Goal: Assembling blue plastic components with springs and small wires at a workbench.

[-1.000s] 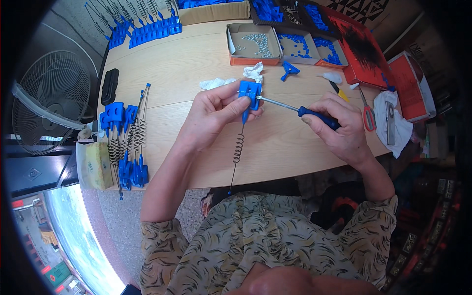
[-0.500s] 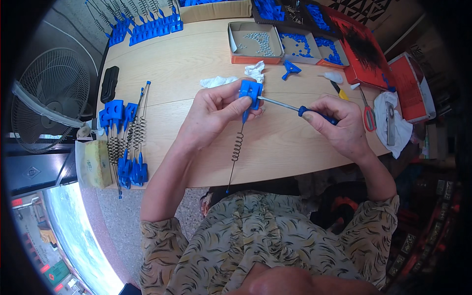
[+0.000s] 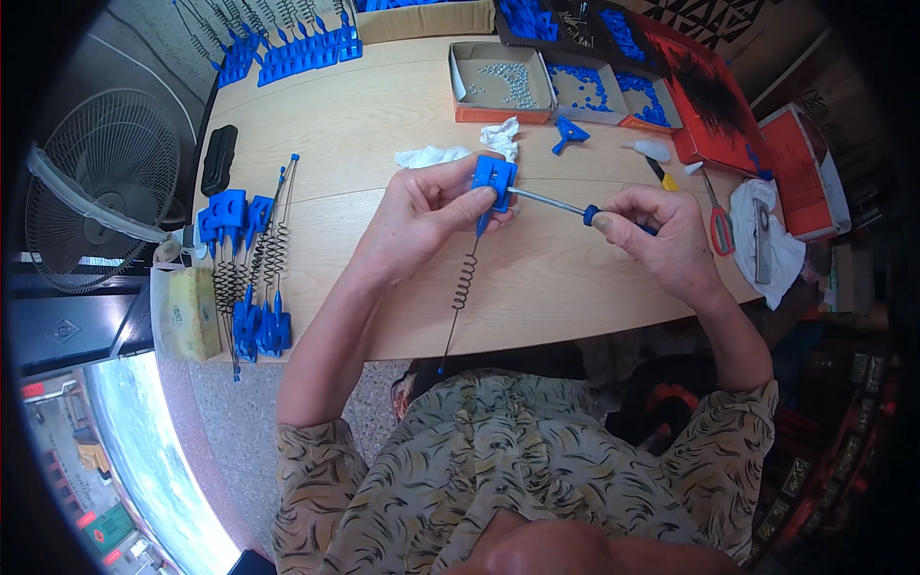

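Note:
My left hand (image 3: 422, 218) pinches a blue plastic clip-like piece (image 3: 495, 172) between thumb and fingers, above the table's middle. From its lower end a dark coiled wire (image 3: 464, 286) hangs toward the table's front edge, tipped with a small blue cap. My right hand (image 3: 661, 238) is closed around the blue handle of a screwdriver (image 3: 551, 201). Its metal shaft points left, and the tip meets the right side of the blue piece. Just beyond my left hand lie crumpled white tissues (image 3: 431, 156). A loose blue piece (image 3: 569, 135) rests farther back.
At left, blue pieces with coiled wires (image 3: 226, 216) lie near a black case (image 3: 219, 158), a sponge (image 3: 194, 311) and a fan (image 3: 101, 192). Boxes of metal beads (image 3: 508, 84) and blue parts (image 3: 580, 88) stand at the back. Scissors (image 3: 721, 230) and a white cloth (image 3: 781, 244) are at right.
The whole view has shifted slightly. Both hands keep their holds, and the screwdriver tip stays at the blue piece.

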`<state>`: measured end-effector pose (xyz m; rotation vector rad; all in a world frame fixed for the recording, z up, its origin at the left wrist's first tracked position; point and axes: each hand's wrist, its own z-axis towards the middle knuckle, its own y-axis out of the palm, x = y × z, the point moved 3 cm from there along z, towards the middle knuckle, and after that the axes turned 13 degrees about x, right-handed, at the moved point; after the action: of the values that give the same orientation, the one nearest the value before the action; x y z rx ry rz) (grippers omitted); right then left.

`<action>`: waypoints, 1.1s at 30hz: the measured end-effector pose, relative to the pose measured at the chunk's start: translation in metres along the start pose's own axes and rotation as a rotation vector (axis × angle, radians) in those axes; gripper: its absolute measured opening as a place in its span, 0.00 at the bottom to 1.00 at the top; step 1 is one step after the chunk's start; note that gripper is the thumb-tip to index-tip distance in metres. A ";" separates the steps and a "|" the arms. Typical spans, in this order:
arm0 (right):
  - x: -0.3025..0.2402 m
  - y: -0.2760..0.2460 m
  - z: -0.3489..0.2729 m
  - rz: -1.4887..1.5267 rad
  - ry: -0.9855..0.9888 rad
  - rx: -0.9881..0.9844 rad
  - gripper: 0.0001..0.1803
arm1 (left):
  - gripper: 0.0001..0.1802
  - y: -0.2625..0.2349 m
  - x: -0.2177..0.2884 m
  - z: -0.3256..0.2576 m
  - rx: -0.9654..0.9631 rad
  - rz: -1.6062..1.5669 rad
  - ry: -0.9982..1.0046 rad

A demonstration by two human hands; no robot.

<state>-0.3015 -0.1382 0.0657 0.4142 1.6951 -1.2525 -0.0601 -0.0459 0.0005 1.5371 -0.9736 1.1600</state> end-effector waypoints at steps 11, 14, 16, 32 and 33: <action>0.033 -0.003 0.013 -0.004 -0.151 0.243 0.10 | 0.22 -0.027 -0.005 0.018 0.138 -0.145 -0.089; 0.075 -0.010 0.024 -0.098 -0.242 0.457 0.10 | 0.24 -0.025 -0.002 0.019 0.169 -0.204 -0.077; 0.086 -0.007 0.026 -0.242 -0.292 0.516 0.11 | 0.25 -0.029 -0.005 0.019 0.155 -0.231 -0.075; -0.021 0.093 0.001 -0.484 -1.380 0.180 0.26 | 0.28 -0.025 -0.011 0.014 0.255 -0.296 -0.053; -0.024 0.093 0.003 -0.478 -1.388 0.172 0.26 | 0.29 -0.025 -0.010 0.014 0.242 -0.310 -0.057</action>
<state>-0.2208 -0.0961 0.0349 -0.7062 0.4695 -1.4546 -0.0354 -0.0525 -0.0162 1.8477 -0.6165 1.0435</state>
